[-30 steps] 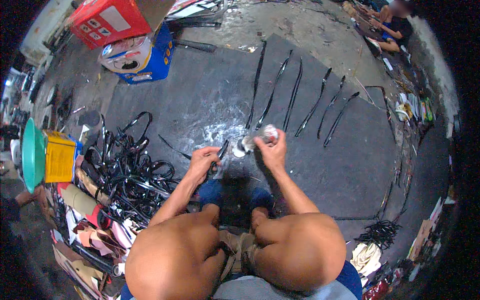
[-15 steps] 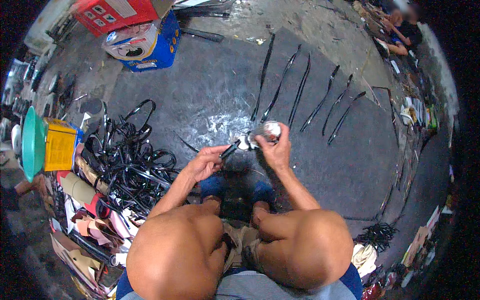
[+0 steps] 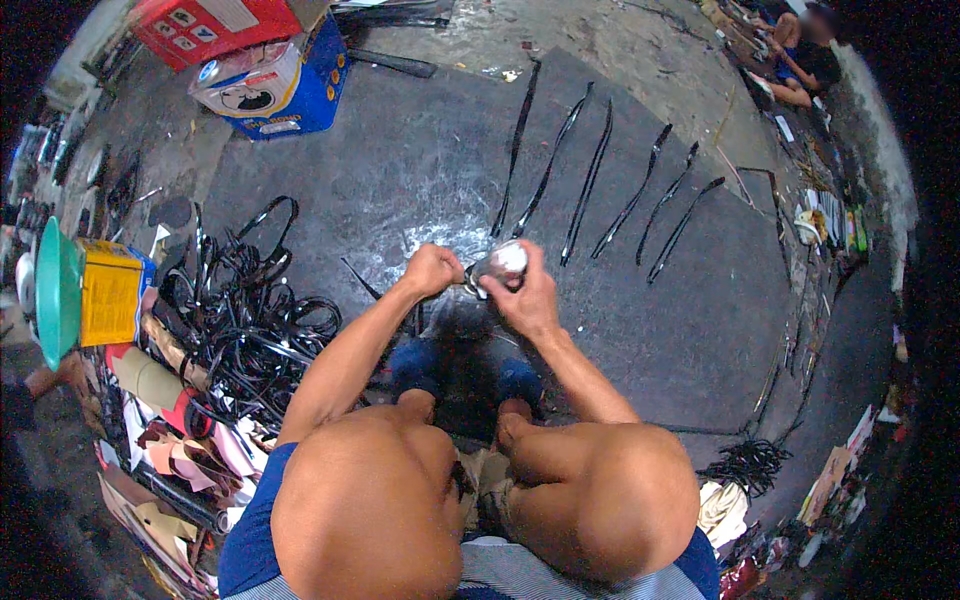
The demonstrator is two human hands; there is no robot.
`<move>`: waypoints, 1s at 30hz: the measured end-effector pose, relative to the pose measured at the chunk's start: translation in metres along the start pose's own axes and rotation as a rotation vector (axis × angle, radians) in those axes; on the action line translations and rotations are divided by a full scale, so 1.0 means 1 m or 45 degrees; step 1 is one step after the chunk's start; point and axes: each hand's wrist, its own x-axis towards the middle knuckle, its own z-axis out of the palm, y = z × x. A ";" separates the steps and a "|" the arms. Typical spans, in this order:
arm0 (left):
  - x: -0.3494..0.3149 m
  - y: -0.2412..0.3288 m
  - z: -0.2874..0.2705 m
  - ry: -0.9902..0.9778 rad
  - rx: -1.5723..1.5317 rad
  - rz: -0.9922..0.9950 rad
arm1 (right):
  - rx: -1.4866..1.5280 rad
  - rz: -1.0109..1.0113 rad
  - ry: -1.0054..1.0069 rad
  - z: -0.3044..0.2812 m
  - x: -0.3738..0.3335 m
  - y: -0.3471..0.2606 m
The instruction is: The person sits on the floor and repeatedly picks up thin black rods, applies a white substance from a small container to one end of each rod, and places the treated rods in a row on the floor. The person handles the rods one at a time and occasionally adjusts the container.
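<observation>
I squat over a dark mat (image 3: 420, 170) on the floor, knees in the lower part of the view. My right hand (image 3: 528, 298) is wrapped around a small round tin (image 3: 503, 262) with a pale top. My left hand (image 3: 432, 270) is closed in a fist right beside the tin, gripping a thin tool whose tip reaches into it; the tool is mostly hidden. Several long black strips (image 3: 587, 185) lie side by side on the mat just beyond my hands.
A tangled heap of black strips (image 3: 245, 320) lies to my left. Beyond it stand a blue box (image 3: 285, 85), a red box (image 3: 205, 25), a yellow box (image 3: 108, 295) and a green basin (image 3: 55, 290). Another person (image 3: 800, 55) sits at the far right. Scraps (image 3: 165, 450) pile at lower left.
Both hands have come closer together around the tin, and my left hand has closed into a fist against it. The view has tilted slightly downward.
</observation>
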 end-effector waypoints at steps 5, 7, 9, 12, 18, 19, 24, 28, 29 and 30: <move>-0.024 0.018 0.002 0.161 0.378 0.379 | -0.356 -0.478 0.073 0.023 -0.014 0.018; -0.037 0.029 -0.006 0.095 0.105 0.695 | -0.295 -0.435 -0.001 0.022 -0.014 0.014; -0.053 0.054 0.002 0.134 -0.077 0.808 | -0.179 -0.360 -0.092 0.010 -0.013 0.012; -0.050 0.046 0.012 0.177 0.013 0.718 | 0.086 -0.072 -0.105 0.012 -0.008 0.026; -0.048 0.044 0.022 0.293 0.033 0.740 | 0.126 0.404 -0.052 0.052 0.019 0.104; -0.045 0.043 0.024 0.300 0.027 0.745 | 0.286 0.473 -0.037 0.051 0.020 0.107; -0.046 0.039 0.019 0.276 0.111 0.724 | 0.742 0.790 -0.039 0.035 0.024 0.067; -0.044 0.037 0.022 0.247 0.146 0.661 | 1.202 0.763 0.020 -0.032 0.007 0.017; -0.044 0.036 0.023 0.241 0.150 0.675 | 1.219 0.682 0.023 -0.059 0.006 -0.002; -0.041 0.037 0.023 0.229 0.152 0.703 | 1.251 0.482 0.007 -0.089 0.004 -0.021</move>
